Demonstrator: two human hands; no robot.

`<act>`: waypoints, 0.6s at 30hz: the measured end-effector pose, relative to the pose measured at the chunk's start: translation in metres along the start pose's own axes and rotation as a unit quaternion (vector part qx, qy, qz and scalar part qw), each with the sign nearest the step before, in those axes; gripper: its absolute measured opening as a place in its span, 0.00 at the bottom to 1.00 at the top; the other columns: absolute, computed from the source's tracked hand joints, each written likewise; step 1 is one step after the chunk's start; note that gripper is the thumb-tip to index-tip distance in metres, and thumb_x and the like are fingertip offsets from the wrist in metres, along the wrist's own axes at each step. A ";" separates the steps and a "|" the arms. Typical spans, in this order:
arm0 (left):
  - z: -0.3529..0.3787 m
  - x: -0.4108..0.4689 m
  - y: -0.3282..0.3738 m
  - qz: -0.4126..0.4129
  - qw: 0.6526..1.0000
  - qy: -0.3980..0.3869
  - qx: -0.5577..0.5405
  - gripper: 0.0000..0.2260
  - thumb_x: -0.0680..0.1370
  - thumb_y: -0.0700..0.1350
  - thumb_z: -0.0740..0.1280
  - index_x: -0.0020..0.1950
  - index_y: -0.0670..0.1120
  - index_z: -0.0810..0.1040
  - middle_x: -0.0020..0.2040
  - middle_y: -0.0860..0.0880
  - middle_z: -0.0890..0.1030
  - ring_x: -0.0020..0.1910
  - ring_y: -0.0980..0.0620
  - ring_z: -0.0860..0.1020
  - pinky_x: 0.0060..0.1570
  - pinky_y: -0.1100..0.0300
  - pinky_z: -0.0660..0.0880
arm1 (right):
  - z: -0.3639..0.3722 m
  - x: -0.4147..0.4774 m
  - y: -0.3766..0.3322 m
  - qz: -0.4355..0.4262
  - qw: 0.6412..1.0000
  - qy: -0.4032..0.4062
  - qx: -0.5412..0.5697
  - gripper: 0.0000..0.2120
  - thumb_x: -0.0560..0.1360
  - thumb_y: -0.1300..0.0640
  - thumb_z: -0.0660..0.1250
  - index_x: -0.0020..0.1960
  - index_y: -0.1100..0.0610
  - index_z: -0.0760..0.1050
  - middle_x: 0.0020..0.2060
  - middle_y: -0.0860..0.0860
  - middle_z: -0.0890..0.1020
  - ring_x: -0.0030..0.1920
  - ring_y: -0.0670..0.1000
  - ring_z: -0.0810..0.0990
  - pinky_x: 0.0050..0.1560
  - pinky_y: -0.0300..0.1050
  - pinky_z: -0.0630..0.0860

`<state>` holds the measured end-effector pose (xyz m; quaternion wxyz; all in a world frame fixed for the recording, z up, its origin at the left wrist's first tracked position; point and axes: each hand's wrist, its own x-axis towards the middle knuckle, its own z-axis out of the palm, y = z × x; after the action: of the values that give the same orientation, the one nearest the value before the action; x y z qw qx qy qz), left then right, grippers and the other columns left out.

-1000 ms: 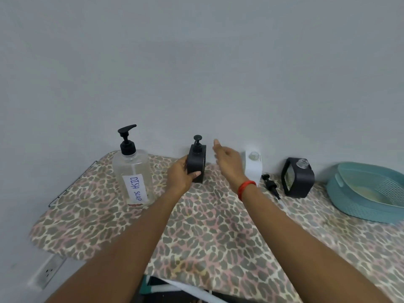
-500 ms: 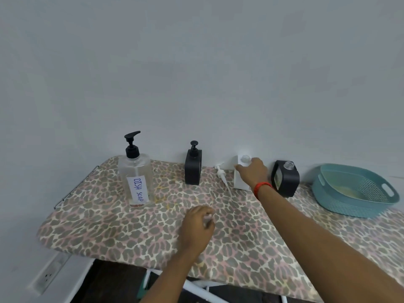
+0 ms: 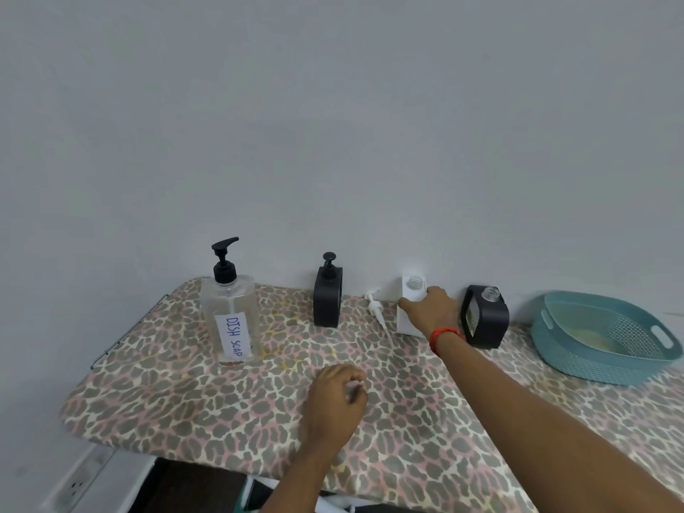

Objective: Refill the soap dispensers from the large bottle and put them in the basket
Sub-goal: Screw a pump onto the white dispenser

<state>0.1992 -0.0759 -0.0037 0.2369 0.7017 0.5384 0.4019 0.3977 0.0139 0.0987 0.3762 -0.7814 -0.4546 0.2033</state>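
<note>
Against the wall at the back of the desk (image 3: 222, 409), the white dispenser (image 3: 407, 322) stands upright with its neck open, and its white pump (image 3: 378, 312) lies on the cloth just to its left. The right hand (image 3: 433, 309) is wrapped round the upper body from the right, one finger reaching across the front face. The dispenser looks like a small, rigid, boxy plastic shell, probably light if empty, so it should lift easily. Its smooth flat sides may slip, though, more so with soap on them. A hold across the two broad faces, below the neck and kept level, seems safest. The left hand (image 3: 337, 396) rests on the cloth nearer the person with its fingers curled; I cannot tell whether it pinches anything. A capped black dispenser (image 3: 327, 299) stands left of the pump, and an open black dispenser (image 3: 485, 320) sits just right of the wrist. Farther left, the large bottle (image 3: 231, 320) marked DISH SOAP looks bulkier and likely heavier, best gripped round its body. At the far right the teal basket (image 3: 555, 346) sits well apart.
</note>
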 end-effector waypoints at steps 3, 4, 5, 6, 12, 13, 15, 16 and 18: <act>-0.001 -0.001 0.001 -0.014 1.000 0.004 -0.026 0.08 0.76 0.46 0.73 0.55 0.52 0.84 0.53 0.60 0.82 0.55 0.61 0.77 0.59 0.55 0.77 | -0.003 -0.009 -0.001 -0.008 1.000 0.008 0.021 0.16 0.70 0.49 0.75 0.50 0.60 0.79 0.44 0.55 0.82 0.43 0.56 0.80 0.42 0.48 0.78; -0.002 -0.001 0.001 -0.028 0.999 0.004 -0.042 0.12 0.76 0.49 0.74 0.59 0.52 0.83 0.56 0.61 0.81 0.58 0.60 0.78 0.61 0.55 0.77 | -0.005 -0.015 -0.001 -0.018 0.999 0.008 0.030 0.14 0.70 0.49 0.75 0.47 0.58 0.79 0.42 0.53 0.83 0.43 0.56 0.81 0.42 0.49 0.79; -0.003 -0.001 0.002 -0.040 0.998 0.002 -0.058 0.18 0.75 0.53 0.75 0.64 0.53 0.81 0.60 0.60 0.79 0.62 0.58 0.77 0.63 0.55 0.76 | -0.007 -0.022 -0.001 -0.031 0.999 0.008 0.037 0.13 0.69 0.48 0.75 0.46 0.57 0.79 0.40 0.52 0.83 0.42 0.55 0.82 0.41 0.49 0.80; -0.005 -0.002 0.002 -0.046 0.996 -0.002 -0.073 0.26 0.73 0.57 0.76 0.69 0.53 0.77 0.65 0.59 0.78 0.65 0.57 0.76 0.66 0.55 0.75 | -0.010 -0.030 0.000 -0.044 0.998 0.009 0.042 0.12 0.69 0.48 0.74 0.44 0.56 0.80 0.39 0.50 0.83 0.42 0.54 0.83 0.39 0.48 0.79; -0.013 -0.007 0.012 -0.055 0.993 -0.007 -0.107 0.60 0.61 0.75 0.75 0.83 0.50 0.53 0.82 0.52 0.60 0.81 0.52 0.60 0.78 0.51 0.62 | -0.016 -0.085 -0.002 -0.126 0.990 -0.050 0.033 0.17 0.67 0.48 0.78 0.55 0.50 0.83 0.42 0.44 0.83 0.41 0.45 0.82 0.32 0.35 0.71; -0.014 -0.007 0.013 -0.053 0.993 -0.008 -0.107 0.62 0.60 0.74 0.76 0.84 0.49 0.50 0.83 0.51 0.58 0.82 0.51 0.57 0.79 0.49 0.60 | -0.015 -0.094 -0.001 -0.131 0.988 -0.070 0.035 0.20 0.67 0.48 0.79 0.58 0.51 0.83 0.44 0.45 0.83 0.42 0.44 0.81 0.34 0.35 0.73; -0.014 -0.008 0.014 -0.049 0.993 -0.010 -0.109 0.64 0.61 0.70 0.79 0.84 0.46 0.48 0.83 0.48 0.56 0.82 0.48 0.57 0.78 0.44 0.61 | -0.014 -0.109 0.000 -0.132 0.984 -0.111 0.045 0.23 0.67 0.49 0.79 0.61 0.52 0.83 0.47 0.45 0.85 0.45 0.46 0.83 0.40 0.41 0.80; -0.015 -0.007 0.014 -0.049 0.992 -0.012 -0.116 0.64 0.61 0.66 0.81 0.84 0.45 0.47 0.83 0.46 0.58 0.81 0.47 0.59 0.77 0.42 0.64 | -0.012 -0.115 0.001 -0.135 0.982 -0.127 0.046 0.23 0.67 0.49 0.79 0.60 0.52 0.83 0.49 0.46 0.86 0.46 0.46 0.84 0.44 0.45 0.83; -0.016 -0.006 0.014 -0.046 0.990 -0.022 -0.129 0.63 0.61 0.59 0.83 0.84 0.43 0.48 0.81 0.45 0.62 0.79 0.46 0.64 0.74 0.42 0.68 | -0.010 -0.124 0.004 -0.139 0.979 -0.143 0.047 0.20 0.67 0.50 0.79 0.58 0.50 0.84 0.47 0.44 0.86 0.46 0.44 0.85 0.47 0.49 0.84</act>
<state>0.1934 -0.0872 0.0145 0.3559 0.6484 0.5082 0.4412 0.3440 -0.0983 0.0988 0.3686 -0.6547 -0.5978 0.2796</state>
